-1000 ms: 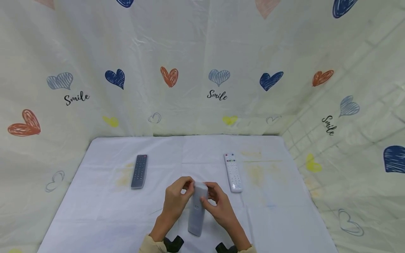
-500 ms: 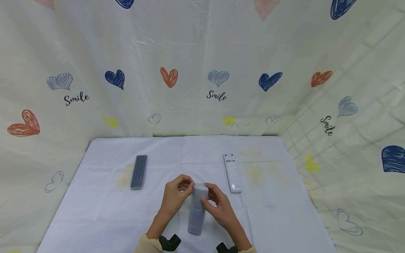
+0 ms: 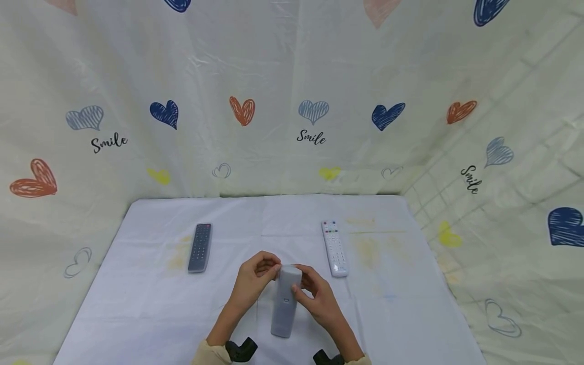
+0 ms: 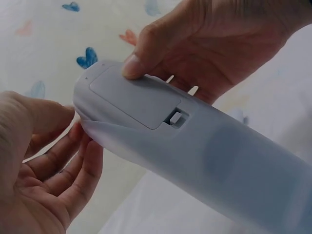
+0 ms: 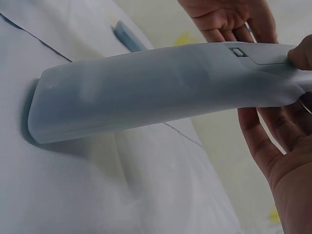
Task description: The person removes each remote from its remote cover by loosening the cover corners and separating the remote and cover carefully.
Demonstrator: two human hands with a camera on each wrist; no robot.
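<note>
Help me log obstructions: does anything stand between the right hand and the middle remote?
Nothing visible at the thumb: the right hand rests it directly on the bare battery cover of the middle remote. Further along, a translucent sleeve wraps the body and would likely lie between hand and remote there.

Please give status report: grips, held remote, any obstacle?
Right grip holds remote; left grip pinches at its end. Sleeve covers part. Dark remote, white remote lie apart; no obstacle seen.
</note>
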